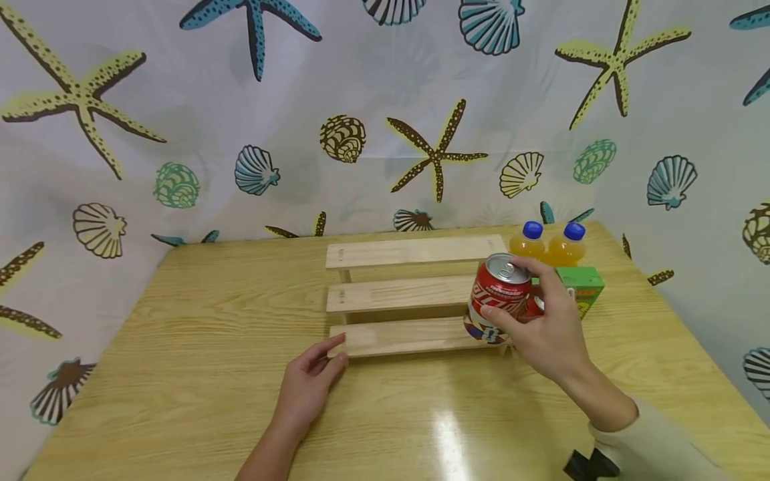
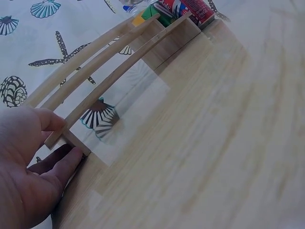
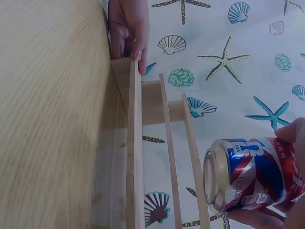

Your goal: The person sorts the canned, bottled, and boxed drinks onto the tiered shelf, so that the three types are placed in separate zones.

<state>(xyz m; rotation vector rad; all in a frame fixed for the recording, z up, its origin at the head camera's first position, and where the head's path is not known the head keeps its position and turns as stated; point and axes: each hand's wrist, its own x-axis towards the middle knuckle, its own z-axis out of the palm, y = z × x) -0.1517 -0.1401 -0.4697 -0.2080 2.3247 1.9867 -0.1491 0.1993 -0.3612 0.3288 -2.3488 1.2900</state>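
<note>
Here, cylindrical metal can (image 1: 496, 299), slatted wooden rack (image 1: 409, 337)

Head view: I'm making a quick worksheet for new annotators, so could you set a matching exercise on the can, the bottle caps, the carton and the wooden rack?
Things:
1. Can
2. Bottle caps
3. Carton
4. Wooden rack

Places, colours or states:
A. Mostly green on its visible faces
B. Touched at its front left end by the left grip
C. Held off the tabletop in the right grip
D. Blue

Pairs: 1-C, 2-D, 3-A, 4-B
</note>
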